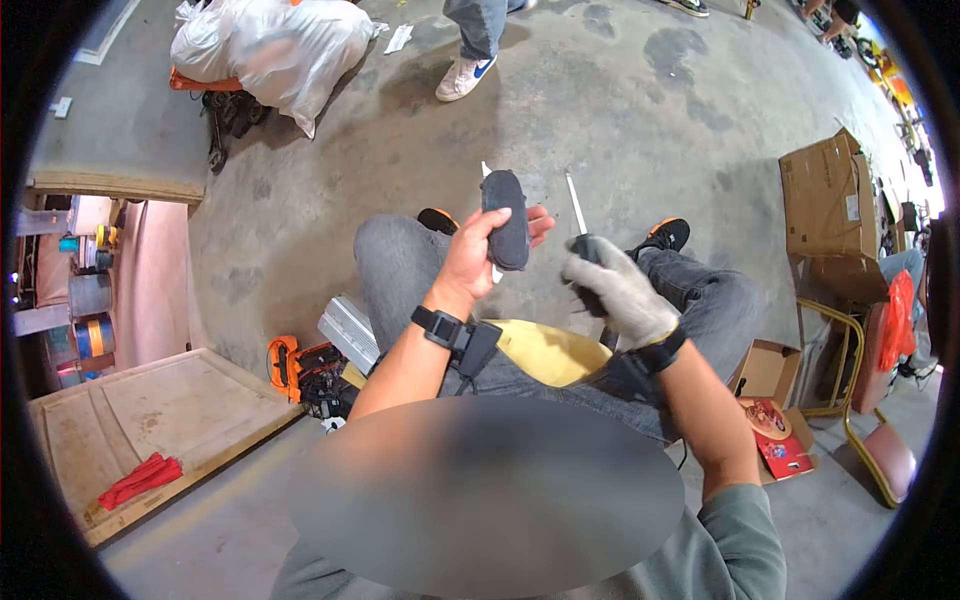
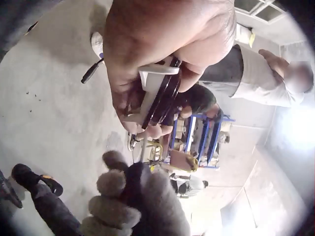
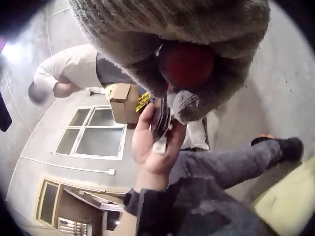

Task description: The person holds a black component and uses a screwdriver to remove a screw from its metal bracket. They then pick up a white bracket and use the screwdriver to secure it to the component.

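Note:
My bare left hand grips a dark, oval, flat-faced piece, thumb across one face. White parts jut from both its ends in the head view. Seen by the left wrist camera, the piece has glossy black layers and a white plastic bracket along one side. A knitted grey glove covers my right hand, which holds a screwdriver by its dark handle, the metal shaft pointing away from me. In the right wrist view the handle's red butt shows inside the gloved fist. The screwdriver stands apart from the oval piece in the head view.
Yellow cloth lies between my legs. At left are a silver box, an orange tool bag and a wooden panel. Cardboard boxes and a chair stand right. Another person's shoe is ahead, near white sacks.

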### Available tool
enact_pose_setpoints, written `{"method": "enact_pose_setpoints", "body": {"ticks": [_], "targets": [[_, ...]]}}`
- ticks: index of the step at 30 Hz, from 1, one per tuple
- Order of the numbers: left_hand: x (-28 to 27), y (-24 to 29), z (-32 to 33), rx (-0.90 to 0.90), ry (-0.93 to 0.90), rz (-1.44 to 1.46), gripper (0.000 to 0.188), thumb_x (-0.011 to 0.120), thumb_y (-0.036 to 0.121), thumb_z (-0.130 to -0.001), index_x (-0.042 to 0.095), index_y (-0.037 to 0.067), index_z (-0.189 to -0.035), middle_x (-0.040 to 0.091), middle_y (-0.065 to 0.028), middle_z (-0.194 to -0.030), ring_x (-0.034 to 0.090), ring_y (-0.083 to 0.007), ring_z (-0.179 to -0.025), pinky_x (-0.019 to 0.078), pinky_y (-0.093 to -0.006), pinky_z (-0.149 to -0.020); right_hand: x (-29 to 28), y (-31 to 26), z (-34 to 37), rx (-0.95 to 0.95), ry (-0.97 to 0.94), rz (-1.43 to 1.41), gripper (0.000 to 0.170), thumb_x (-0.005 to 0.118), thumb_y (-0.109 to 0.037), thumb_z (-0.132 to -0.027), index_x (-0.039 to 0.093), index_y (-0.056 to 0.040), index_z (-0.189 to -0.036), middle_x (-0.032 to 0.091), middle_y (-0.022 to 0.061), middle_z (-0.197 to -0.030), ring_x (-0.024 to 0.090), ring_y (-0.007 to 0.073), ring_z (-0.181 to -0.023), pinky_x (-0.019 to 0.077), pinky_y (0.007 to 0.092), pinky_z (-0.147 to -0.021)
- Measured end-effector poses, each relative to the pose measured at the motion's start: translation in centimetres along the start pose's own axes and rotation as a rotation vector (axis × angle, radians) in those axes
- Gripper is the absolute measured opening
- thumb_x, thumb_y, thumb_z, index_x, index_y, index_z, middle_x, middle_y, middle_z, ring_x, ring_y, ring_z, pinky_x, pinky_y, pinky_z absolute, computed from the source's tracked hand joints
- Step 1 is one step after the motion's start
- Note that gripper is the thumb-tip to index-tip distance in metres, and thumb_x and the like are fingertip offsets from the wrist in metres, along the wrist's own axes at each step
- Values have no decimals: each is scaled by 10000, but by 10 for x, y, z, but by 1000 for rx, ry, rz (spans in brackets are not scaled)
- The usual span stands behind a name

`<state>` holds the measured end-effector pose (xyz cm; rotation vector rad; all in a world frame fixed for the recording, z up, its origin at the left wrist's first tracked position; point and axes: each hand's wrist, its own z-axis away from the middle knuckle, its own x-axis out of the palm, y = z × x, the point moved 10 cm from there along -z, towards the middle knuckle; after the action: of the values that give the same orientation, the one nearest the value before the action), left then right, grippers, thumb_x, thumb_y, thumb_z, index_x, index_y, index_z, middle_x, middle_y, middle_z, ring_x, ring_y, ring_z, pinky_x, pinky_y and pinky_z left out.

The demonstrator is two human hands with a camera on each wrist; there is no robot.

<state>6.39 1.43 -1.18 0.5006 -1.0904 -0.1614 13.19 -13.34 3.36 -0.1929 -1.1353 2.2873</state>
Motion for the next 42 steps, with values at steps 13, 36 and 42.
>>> {"method": "enact_pose_setpoints", "body": {"ticks": [13, 36, 42], "targets": [[-33, -6, -10, -31, 133, -313, 275, 583, 114, -956, 526, 69, -1221, 645, -76, -1012, 656, -179, -856, 564, -338, -823, -105, -34, 7, -172, 212, 25, 460, 666, -146, -872, 566, 28, -1285, 595, 39, -898, 594, 110, -719, 516, 256, -660], [-23, -10, -11, 59, 133, -798, 715, 557, 84, -953, 193, 49, -1568, 561, -26, -945, 546, -110, -785, 490, -283, -721, -88, -22, -14, -126, 138, -137, 418, 682, -120, -869, 569, -10, -1256, 606, 63, -874, 565, 101, -724, 467, 234, -639], [-20, -8, -10, 73, 149, -830, 729, 554, 86, -954, 176, 56, -1578, 555, -22, -941, 527, -103, -773, 482, -275, -716, -86, -21, -17, -153, 151, -137, 406, 680, -133, -874, 569, -4, -1242, 604, 53, -853, 551, 99, -676, 462, 235, -606]]}}
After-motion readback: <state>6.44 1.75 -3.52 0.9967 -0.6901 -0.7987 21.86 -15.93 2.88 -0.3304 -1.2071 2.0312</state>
